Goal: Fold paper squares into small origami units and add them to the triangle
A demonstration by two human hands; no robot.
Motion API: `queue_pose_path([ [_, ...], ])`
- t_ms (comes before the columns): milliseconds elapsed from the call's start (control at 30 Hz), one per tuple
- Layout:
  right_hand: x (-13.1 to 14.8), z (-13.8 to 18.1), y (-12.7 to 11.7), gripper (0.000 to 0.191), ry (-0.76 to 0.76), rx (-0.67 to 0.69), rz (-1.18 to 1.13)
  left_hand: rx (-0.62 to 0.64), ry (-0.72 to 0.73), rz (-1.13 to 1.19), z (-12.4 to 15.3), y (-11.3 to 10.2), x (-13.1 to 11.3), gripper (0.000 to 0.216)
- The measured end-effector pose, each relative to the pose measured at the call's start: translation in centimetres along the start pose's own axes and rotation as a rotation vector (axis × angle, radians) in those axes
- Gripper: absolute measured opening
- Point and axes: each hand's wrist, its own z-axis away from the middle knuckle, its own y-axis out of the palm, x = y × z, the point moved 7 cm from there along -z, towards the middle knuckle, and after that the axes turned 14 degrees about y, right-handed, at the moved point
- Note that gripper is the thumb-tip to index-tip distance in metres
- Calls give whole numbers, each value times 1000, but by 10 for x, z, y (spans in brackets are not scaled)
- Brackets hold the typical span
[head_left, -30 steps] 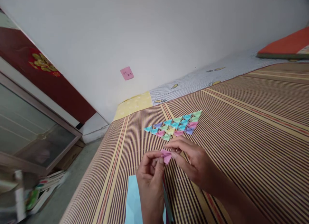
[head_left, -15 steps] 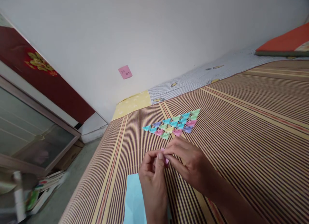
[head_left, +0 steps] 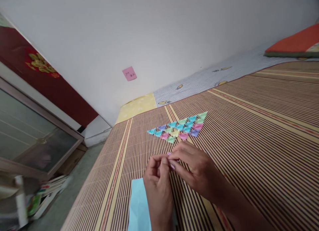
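Between my fingertips is a small piece of pink paper point(head_left: 172, 165), mostly covered by the fingers. My left hand point(head_left: 159, 178) pinches it with thumb and forefinger from the left. From the right, the thumb and fingers of my right hand point(head_left: 193, 164) close on the same piece. Beyond the hands lie rows of small folded paper pieces point(head_left: 175, 133) in blue, green, pink, purple and yellow, set out as a triangle. Under my left wrist is a sheet of light blue paper point(head_left: 139, 204), partly hidden by the forearm.
A striped mat point(head_left: 224, 124) covers the bed-like surface, whose left edge drops to the floor. A pink note point(head_left: 129, 73) is stuck on the white wall. An orange folded item point(head_left: 294, 41) lies far right. At left stand a glass-paned frame point(head_left: 32, 134) and floor clutter.
The fingers have shifted slightly on the pink paper, and less of it shows between them. The folded pieces and the blue sheet stay in place.
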Motion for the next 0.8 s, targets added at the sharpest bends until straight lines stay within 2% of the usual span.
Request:
queue_pose_path([
  [167,-3,0,-4,14,15,-38,-41,-36,-52,126,1,-1,5,19],
  [267,-4,-1,-8,14,25,-72,-69,-23,-31,144,2,1,2,19],
  [400,-2,0,-7,17,12,-53,-39,18,24,49,1,4,-4,19],
  [600,1,0,-2,21,-35,-61,14,-16,25,-30,1,2,-6,18],
  [800,-5,0,-9,17,54,-73,-127,-43,-52,188,2,-1,6,18],
])
